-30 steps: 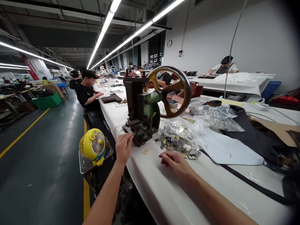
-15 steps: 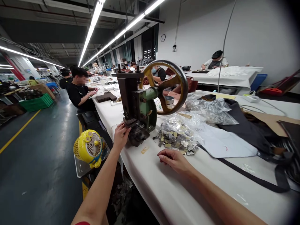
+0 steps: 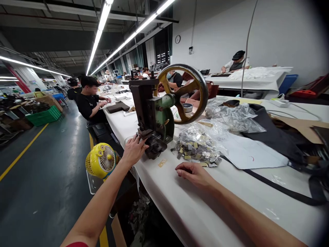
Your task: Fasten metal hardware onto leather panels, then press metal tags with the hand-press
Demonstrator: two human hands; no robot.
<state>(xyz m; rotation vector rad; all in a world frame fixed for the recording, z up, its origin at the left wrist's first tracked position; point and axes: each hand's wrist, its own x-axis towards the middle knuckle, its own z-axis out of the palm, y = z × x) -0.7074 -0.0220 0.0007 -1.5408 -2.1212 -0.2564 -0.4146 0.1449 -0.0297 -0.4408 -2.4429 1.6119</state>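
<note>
Worn green-painted cast-iron press [image 3: 160, 118], glossy crinkled clear plastic bag [image 3: 239, 120]

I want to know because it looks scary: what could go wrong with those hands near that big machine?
The left hand rests on the lower end of the hand-wheel press, so fingers could perhaps get pinched if the big wheel turned. The right hand lies near loose metallic scraps by a clear plastic bag; their edges might be sharp.
</note>
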